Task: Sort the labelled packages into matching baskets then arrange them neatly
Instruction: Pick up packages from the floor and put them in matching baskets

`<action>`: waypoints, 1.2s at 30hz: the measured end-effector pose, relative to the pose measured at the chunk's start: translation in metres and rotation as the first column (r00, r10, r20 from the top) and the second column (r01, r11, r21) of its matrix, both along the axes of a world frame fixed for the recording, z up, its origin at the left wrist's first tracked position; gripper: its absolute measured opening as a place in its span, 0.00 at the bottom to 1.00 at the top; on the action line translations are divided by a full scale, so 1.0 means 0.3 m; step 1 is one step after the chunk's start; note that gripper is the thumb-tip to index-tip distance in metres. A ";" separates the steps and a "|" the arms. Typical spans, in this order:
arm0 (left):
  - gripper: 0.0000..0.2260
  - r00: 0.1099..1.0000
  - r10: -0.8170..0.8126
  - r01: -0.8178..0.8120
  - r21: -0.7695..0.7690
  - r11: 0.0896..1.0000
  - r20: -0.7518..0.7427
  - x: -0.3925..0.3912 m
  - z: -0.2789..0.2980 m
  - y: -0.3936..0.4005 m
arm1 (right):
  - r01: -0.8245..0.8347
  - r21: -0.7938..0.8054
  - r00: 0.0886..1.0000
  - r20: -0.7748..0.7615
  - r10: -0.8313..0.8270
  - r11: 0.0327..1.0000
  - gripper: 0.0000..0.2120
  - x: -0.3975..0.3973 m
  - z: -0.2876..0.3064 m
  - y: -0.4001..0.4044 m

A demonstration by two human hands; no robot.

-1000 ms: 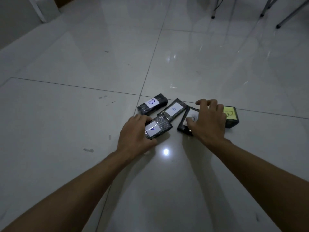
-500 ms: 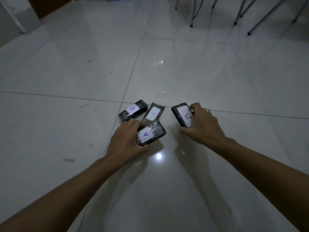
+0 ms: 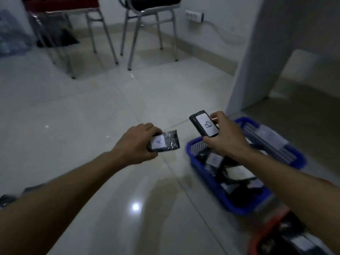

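Observation:
My left hand [image 3: 137, 145] grips a black wrapped package labelled A [image 3: 166, 142] above the bare floor, left of the baskets. In my right hand [image 3: 223, 138] is a black package labelled B [image 3: 204, 124], held tilted over the near-left rim of a blue basket [image 3: 191, 147]. Several labelled black packages lie jumbled inside the blue basket. A red basket [image 3: 257, 238] with dark packages shows partly at the bottom right, half hidden by my right forearm.
Two metal-legged chairs [image 3: 147, 32] stand at the back on the pale tiled floor [image 3: 92, 116]. A white pillar or wall corner [image 3: 257, 61] rises just behind the blue basket. A wall socket with a cable [image 3: 195, 15] is at the back right.
Both hands lifted their packages off the floor and swung right. The view turned from the package pile to the blue and red baskets; the remaining floor packages are out of view.

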State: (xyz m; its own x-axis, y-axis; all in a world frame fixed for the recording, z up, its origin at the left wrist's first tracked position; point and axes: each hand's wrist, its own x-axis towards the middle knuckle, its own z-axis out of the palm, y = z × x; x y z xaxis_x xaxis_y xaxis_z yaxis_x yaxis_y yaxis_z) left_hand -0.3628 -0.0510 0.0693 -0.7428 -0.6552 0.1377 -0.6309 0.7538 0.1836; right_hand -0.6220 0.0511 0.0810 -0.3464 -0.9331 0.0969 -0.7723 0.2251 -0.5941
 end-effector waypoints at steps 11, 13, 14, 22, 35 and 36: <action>0.27 0.966 -0.253 0.258 0.119 0.959 -0.048 -0.581 -0.146 0.077 | 0.291 0.179 0.957 -0.072 -0.282 0.940 0.24 -0.413 -0.200 0.237; 0.28 0.966 -0.235 0.248 0.140 0.959 -0.105 -0.604 -0.177 0.089 | 0.324 0.172 0.946 -0.087 -0.313 0.930 0.22 -0.428 -0.264 0.233; 0.28 0.966 -0.223 0.242 0.149 0.959 -0.132 -0.616 -0.188 0.096 | 0.337 0.172 0.941 -0.103 -0.324 0.926 0.21 -0.435 -0.293 0.230; 0.30 0.964 -0.197 0.224 0.147 0.964 -0.179 -0.666 -0.231 0.105 | 0.340 0.181 0.936 0.025 -0.350 0.923 0.15 -0.492 -0.408 0.215; 0.32 0.886 -0.354 0.422 0.204 0.883 -0.301 -1.040 -0.080 0.426 | 0.428 0.087 0.517 0.793 -0.322 0.900 0.17 -0.632 -0.072 0.543; 0.32 0.879 -0.352 0.433 0.229 0.872 -0.321 -1.058 -0.083 0.446 | 0.480 0.063 0.515 0.787 -0.339 0.875 0.17 -0.648 -0.059 0.574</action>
